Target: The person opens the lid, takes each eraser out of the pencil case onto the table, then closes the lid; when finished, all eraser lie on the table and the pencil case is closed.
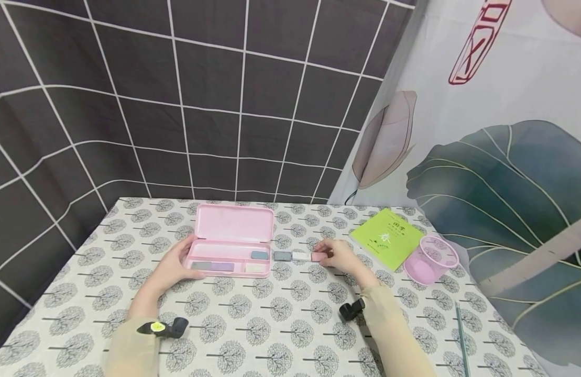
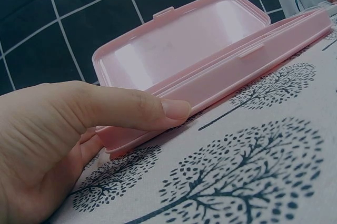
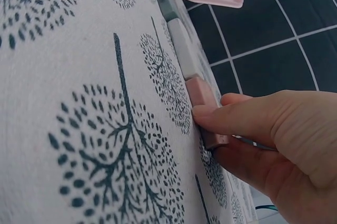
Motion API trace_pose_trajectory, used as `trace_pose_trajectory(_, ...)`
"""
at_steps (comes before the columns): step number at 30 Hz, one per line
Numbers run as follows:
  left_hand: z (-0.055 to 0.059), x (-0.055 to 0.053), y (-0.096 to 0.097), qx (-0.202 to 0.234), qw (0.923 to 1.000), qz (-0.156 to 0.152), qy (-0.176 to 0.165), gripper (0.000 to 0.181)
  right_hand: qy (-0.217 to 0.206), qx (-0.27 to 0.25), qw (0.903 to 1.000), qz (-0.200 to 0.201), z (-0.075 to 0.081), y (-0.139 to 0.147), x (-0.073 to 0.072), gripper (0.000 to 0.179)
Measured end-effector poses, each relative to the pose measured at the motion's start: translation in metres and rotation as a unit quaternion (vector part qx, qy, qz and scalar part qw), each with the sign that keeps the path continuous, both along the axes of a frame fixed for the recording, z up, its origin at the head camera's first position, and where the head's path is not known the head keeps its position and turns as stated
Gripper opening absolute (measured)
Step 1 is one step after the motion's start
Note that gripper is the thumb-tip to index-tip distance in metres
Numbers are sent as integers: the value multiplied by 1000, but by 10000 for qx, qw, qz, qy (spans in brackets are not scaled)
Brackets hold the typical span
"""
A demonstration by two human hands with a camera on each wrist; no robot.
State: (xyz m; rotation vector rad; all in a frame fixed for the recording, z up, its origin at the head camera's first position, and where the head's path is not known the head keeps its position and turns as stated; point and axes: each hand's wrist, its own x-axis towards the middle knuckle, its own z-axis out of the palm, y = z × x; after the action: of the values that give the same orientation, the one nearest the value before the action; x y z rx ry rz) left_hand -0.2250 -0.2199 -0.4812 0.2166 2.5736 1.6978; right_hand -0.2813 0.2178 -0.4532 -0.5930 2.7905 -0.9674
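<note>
A pink pencil case (image 1: 234,206) lies with its lid raised at the back. My left hand (image 1: 174,268) grips its left end, the thumb (image 2: 174,109) along the front wall and the other fingers partly hidden behind the end. Inside are a grey eraser (image 1: 201,266), a purple one, a blue-grey one and a cream one in compartments. Right of the case, a dark grey eraser (image 1: 283,256), a white eraser (image 3: 184,49) and a pink eraser (image 3: 201,93) form an end-to-end row on the cloth. My right hand (image 1: 339,256) pinches the pink eraser at the row's right end.
A green book (image 1: 386,235) lies at the back right, with a pink mesh cup (image 1: 424,264) tipped over by its corner. Near the right edge is a thin teal stick (image 1: 462,335). The tree-print tablecloth (image 1: 262,314) reaches back to a dark grid-patterned curtain (image 1: 215,131).
</note>
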Motion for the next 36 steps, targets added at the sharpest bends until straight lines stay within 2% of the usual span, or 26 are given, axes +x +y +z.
trace_pose_trajectory(27,-1,0,-1,9,10000,19,36,117,-29,-248,9997,4,0,1,-3,39)
trace_pose_trajectory(36,-1,0,0,-9,10000,0,46,117,150,-493,9985,-189,9,-15,-1,36)
